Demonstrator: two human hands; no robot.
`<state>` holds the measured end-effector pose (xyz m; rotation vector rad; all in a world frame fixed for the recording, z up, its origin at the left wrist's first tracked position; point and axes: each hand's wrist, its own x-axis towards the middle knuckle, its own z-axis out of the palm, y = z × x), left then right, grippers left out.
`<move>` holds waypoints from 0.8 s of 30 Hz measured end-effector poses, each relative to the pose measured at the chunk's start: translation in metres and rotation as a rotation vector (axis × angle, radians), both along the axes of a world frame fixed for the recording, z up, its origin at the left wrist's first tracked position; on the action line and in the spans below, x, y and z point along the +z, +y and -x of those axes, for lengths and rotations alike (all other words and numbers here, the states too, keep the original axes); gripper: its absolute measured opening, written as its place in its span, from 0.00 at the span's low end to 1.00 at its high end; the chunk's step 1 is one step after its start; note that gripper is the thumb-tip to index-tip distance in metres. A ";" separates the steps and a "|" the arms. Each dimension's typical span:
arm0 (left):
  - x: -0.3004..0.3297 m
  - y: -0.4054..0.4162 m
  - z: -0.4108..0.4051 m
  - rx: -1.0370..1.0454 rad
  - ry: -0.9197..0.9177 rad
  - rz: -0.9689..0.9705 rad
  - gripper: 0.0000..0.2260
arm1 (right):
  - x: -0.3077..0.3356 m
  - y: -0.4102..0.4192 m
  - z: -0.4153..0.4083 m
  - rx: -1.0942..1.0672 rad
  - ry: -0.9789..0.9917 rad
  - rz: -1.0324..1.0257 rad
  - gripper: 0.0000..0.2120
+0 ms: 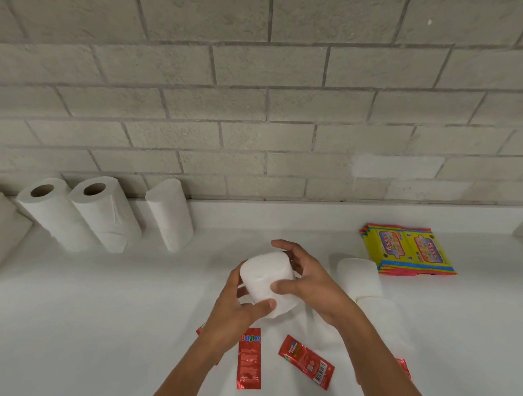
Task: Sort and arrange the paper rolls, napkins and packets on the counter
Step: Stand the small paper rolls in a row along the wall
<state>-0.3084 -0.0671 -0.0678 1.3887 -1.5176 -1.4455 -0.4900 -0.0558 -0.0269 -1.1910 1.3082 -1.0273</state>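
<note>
My left hand [238, 309] and right hand [307, 280] both curl around a white napkin stack [267, 279], holding it just above the white counter [93, 325], thumbs across its near face. Two more napkin stacks [361, 279] sit just to the right. Red sauce packets [250, 358] lie below my wrists. Yellow wipe packs [407, 251] rest farther right. Paper towel rolls [106, 213] stand against the brick wall [259, 106] at the left.
</note>
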 end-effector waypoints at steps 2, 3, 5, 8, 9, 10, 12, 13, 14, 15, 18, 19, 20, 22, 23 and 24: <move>0.001 0.002 0.000 -0.018 -0.001 0.004 0.36 | 0.000 0.003 0.000 0.039 -0.031 -0.005 0.36; 0.000 0.004 0.000 -0.028 -0.005 0.005 0.35 | -0.001 0.004 0.000 0.058 -0.038 -0.010 0.36; 0.000 0.007 -0.001 -0.038 -0.009 0.012 0.33 | -0.003 0.006 0.000 0.078 -0.051 -0.020 0.35; -0.002 0.008 -0.003 -0.030 -0.021 0.023 0.30 | -0.007 0.007 0.001 0.085 -0.067 -0.027 0.36; -0.002 0.006 -0.004 -0.024 -0.028 0.025 0.30 | -0.008 0.007 0.002 0.087 -0.070 -0.029 0.36; -0.003 0.004 -0.005 -0.017 -0.041 0.028 0.31 | -0.009 0.006 0.002 0.087 -0.063 -0.030 0.36; -0.005 0.000 -0.007 -0.003 -0.064 0.038 0.32 | -0.009 0.003 0.004 0.074 -0.021 -0.028 0.36; -0.006 -0.003 -0.009 0.005 -0.072 0.043 0.32 | -0.009 0.003 0.005 0.058 0.004 -0.030 0.36; -0.005 -0.007 -0.010 0.015 -0.080 0.047 0.32 | -0.009 0.002 0.008 0.035 0.026 -0.034 0.35; -0.005 -0.010 -0.012 0.031 -0.085 0.048 0.31 | -0.009 0.001 0.011 0.007 0.046 -0.038 0.34; -0.004 -0.024 -0.019 0.087 -0.094 0.056 0.30 | -0.011 -0.001 0.024 -0.100 0.083 -0.030 0.29; -0.004 -0.030 -0.021 0.110 -0.109 0.062 0.30 | -0.013 -0.002 0.029 -0.136 0.095 -0.026 0.27; -0.003 -0.035 -0.023 0.132 -0.118 0.068 0.29 | -0.015 -0.003 0.034 -0.173 0.110 -0.024 0.25; 0.000 -0.046 -0.026 0.176 -0.120 0.088 0.28 | -0.017 -0.005 0.044 -0.244 0.148 -0.020 0.22; 0.002 -0.052 -0.028 0.196 -0.121 0.102 0.28 | -0.018 -0.006 0.049 -0.278 0.168 -0.018 0.21; 0.003 -0.057 -0.029 0.215 -0.121 0.115 0.28 | -0.019 -0.006 0.053 -0.311 0.188 -0.015 0.20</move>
